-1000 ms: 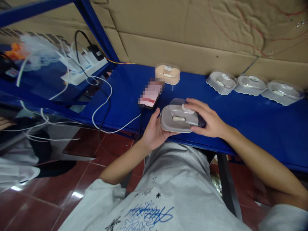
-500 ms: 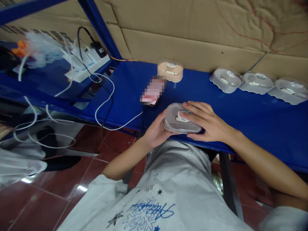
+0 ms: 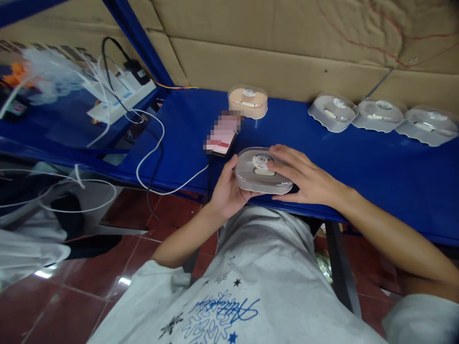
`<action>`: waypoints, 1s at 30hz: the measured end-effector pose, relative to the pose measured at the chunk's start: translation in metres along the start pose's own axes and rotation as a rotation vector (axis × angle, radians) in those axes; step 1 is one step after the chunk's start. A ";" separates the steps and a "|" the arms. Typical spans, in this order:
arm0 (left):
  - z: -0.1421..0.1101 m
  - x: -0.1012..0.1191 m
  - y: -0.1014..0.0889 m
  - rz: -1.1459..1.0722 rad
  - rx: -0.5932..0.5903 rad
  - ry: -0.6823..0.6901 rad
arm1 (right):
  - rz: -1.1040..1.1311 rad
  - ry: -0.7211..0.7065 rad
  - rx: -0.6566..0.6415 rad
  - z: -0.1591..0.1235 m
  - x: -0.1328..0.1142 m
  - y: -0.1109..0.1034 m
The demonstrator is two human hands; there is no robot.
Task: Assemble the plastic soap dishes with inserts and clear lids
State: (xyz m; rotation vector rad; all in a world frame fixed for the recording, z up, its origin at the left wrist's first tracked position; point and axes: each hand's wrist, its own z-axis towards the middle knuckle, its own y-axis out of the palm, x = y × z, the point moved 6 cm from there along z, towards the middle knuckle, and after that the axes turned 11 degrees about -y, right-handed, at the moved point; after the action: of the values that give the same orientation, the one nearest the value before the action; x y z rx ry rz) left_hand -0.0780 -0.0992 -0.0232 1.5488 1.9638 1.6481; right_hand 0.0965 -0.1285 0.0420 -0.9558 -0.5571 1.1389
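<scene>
A grey oval box with a clear lid (image 3: 247,174) is held between my two hands at the table's front edge. On its top are a round white sticker (image 3: 261,161) with a barcode and a cream-coloured tab (image 3: 264,172). My left hand (image 3: 227,191) grips the box's left end, thumb on the side and fingers underneath. My right hand (image 3: 304,179) spans the right end, its fingers over the lid and one fingertip at the sticker's edge; the thumb lies along the near side. A phone (image 3: 225,136) lies just behind the box, its screen blurred out.
On the blue table (image 3: 287,126), a beige lidded box (image 3: 247,104) stands at the back. Three similar grey boxes (image 3: 333,114) line the back right. A white cable (image 3: 161,191) loops left of the phone, and a power strip (image 3: 122,102) with plugs lies farther left.
My right fingers have drawn back from the lid's middle, so the sticker and tab show more. The box sits slightly farther left in view; the camera has shifted a little.
</scene>
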 end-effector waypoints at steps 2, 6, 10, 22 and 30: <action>0.001 0.001 -0.001 -0.001 -0.003 -0.025 | -0.004 -0.016 0.013 -0.001 0.000 -0.002; 0.001 -0.001 -0.003 -0.018 0.025 -0.018 | 0.023 0.021 0.087 -0.006 0.011 -0.009; -0.003 -0.004 -0.001 0.040 0.068 0.114 | -0.010 0.146 0.092 -0.024 0.047 -0.008; -0.005 -0.006 0.002 0.209 0.037 0.173 | -0.144 0.613 -0.056 -0.079 0.134 -0.011; -0.003 -0.007 0.003 0.242 -0.010 0.150 | -0.325 0.788 -0.097 -0.118 0.164 -0.042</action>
State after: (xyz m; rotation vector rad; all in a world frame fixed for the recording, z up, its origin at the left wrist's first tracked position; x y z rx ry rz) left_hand -0.0753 -0.1068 -0.0228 1.7671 1.8951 1.9154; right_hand 0.2682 -0.0212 0.0038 -1.2458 -0.1102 0.3850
